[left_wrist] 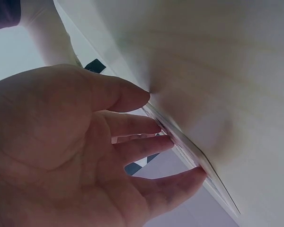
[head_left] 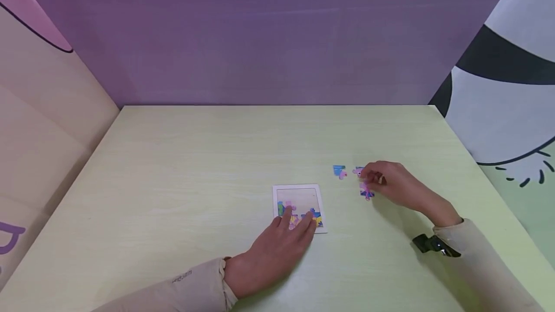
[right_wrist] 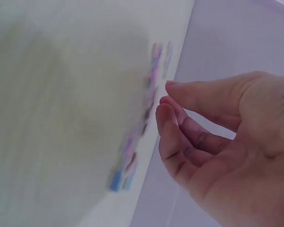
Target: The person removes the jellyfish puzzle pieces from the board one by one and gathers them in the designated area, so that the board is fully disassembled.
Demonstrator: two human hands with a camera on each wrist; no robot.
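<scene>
In the head view, my left hand [head_left: 277, 249] lies over the near part of a white-framed jigsaw board [head_left: 299, 187], fingers spread and fairly straight. Fingertips rest on the board [left_wrist: 194, 150] in the left wrist view, with the thumb by its edge. Some colourful pieces sit in the lower part of the board, partly covered by those fingers. My right hand [head_left: 396, 184] hovers over loose jigsaw pieces, its fingers loosely bent. A gap shows between thumb and fingertips of the right hand [right_wrist: 217, 123] in its wrist view, with nothing visible held. One pink-and-blue piece [head_left: 366, 193] lies just below its fingertips.
A blue-and-pink jigsaw piece [head_left: 339, 171] lies left of the right hand, and another piece [head_left: 358, 171] lies close to its fingertips. The pale table [head_left: 195, 158] meets a purple wall [head_left: 277, 37] at the back. A black device [head_left: 435, 244] is on the right wrist.
</scene>
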